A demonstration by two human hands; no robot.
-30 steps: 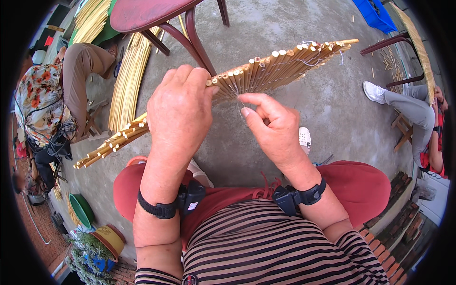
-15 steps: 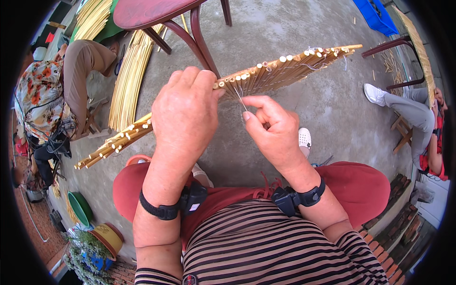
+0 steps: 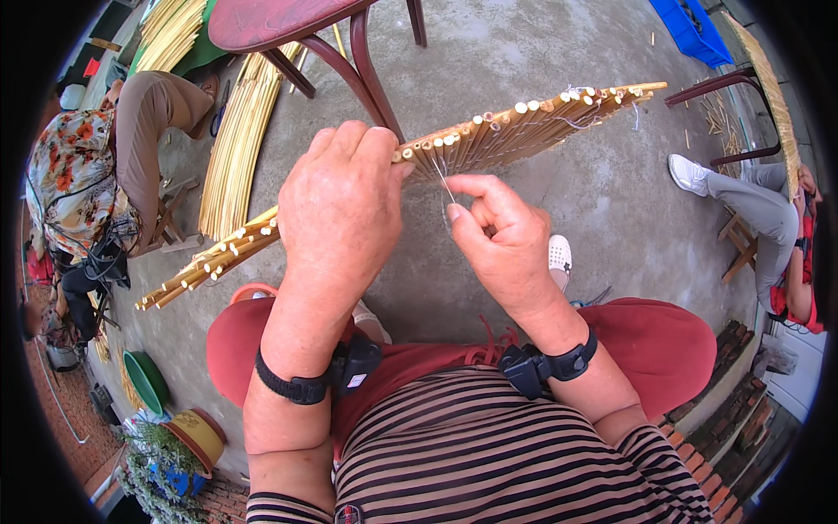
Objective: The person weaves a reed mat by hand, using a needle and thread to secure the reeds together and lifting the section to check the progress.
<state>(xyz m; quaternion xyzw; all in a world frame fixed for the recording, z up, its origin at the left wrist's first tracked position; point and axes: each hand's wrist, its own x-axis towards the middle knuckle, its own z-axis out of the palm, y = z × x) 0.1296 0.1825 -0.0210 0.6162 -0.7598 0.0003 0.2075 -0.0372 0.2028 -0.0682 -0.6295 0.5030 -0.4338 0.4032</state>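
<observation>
My left hand point(image 3: 342, 205) is closed round a bundle of yellow reed stalks point(image 3: 218, 258), whose cut ends poke out to its left. From its thumb side a mat of reeds point(image 3: 515, 135), stitched side by side with pale thread, reaches up to the right. My right hand point(image 3: 499, 229) pinches a thin needle point(image 3: 446, 185) between thumb and forefinger. The needle slants up against the reed ends near my left thumb, with thread hanging by my right thumb. Where exactly its tip sits among the reeds I cannot tell.
A red stool point(image 3: 288, 22) stands ahead. More reeds point(image 3: 240, 144) lie on the concrete floor at the left. People sit at both sides, the right one by a reed mat point(image 3: 764, 92). A blue crate point(image 3: 690, 31), green basin point(image 3: 146, 382) and potted plant point(image 3: 196, 437) stand around.
Almost nothing differs. Both hands, the reeds and the needle keep nearly the same place; a bit more thread shows beside my right thumb.
</observation>
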